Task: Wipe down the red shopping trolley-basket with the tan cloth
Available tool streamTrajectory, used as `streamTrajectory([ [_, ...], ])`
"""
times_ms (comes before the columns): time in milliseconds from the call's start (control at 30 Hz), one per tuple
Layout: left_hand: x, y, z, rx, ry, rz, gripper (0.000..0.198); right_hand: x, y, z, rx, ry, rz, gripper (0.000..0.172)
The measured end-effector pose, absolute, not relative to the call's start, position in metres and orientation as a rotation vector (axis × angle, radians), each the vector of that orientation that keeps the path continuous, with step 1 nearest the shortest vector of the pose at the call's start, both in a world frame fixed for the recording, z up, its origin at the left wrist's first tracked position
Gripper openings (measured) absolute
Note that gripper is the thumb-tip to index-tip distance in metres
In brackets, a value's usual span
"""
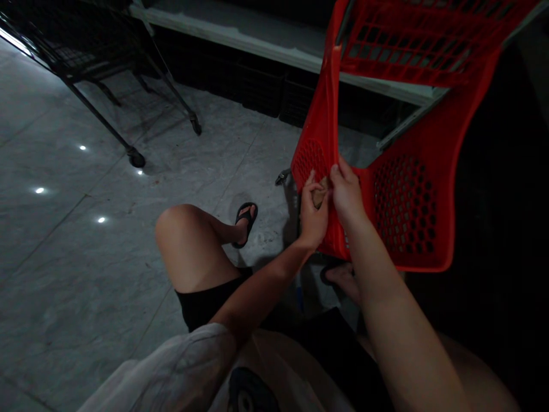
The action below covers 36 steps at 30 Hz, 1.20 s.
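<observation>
— Where's the red basket (407,206)?
— Tipped up just past the knees, above the tiled floor (86,240); both hands meet at its lower corner.
— And the fingers?
— Left hand (313,216) curls around a small brownish lump (319,196) against the mesh; right hand (347,194) bends over the corner edge; I cannot tell whether it grips.

red perforated plastic basket (407,200) tilted steeply, one corner low; small tan object (319,194) against that corner, indistinct.
</observation>
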State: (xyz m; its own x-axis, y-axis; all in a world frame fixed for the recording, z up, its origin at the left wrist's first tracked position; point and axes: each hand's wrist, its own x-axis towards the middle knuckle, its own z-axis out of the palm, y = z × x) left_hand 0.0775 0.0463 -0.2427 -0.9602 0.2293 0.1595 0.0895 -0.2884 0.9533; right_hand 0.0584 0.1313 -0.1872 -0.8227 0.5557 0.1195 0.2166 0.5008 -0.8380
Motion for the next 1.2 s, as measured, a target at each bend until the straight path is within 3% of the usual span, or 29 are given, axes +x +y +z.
streamTrajectory([
  [133, 0.084, 0.051, -0.249, 0.435, 1.681, 2.414, 0.039, 0.06, 0.131, -0.188, -0.648, -2.25, 1.371, 0.059],
  [400, 0.154, -0.003, -0.278, 0.472, 1.754, 2.284, 0.042, 0.063, 0.137, -0.192, -0.576, -2.266, 1.352, 0.061],
  [567, 0.164, 0.006, -0.28, 0.38, 1.808, 2.352, 0.048, 0.061, 0.14, -0.198, -0.568, -2.253, 1.337, 0.062],
  [900, 0.061, 0.066, -0.279, 0.306, 1.929, 2.358, 0.042, 0.069, 0.132, -0.186, -0.601, -2.296, 1.302, 0.061],
  [1200, -0.045, 0.104, -0.324, 0.175, 2.093, 2.253, 0.055, 0.083, 0.119, -0.172, -0.685, -2.271, 1.379, 0.049],
])
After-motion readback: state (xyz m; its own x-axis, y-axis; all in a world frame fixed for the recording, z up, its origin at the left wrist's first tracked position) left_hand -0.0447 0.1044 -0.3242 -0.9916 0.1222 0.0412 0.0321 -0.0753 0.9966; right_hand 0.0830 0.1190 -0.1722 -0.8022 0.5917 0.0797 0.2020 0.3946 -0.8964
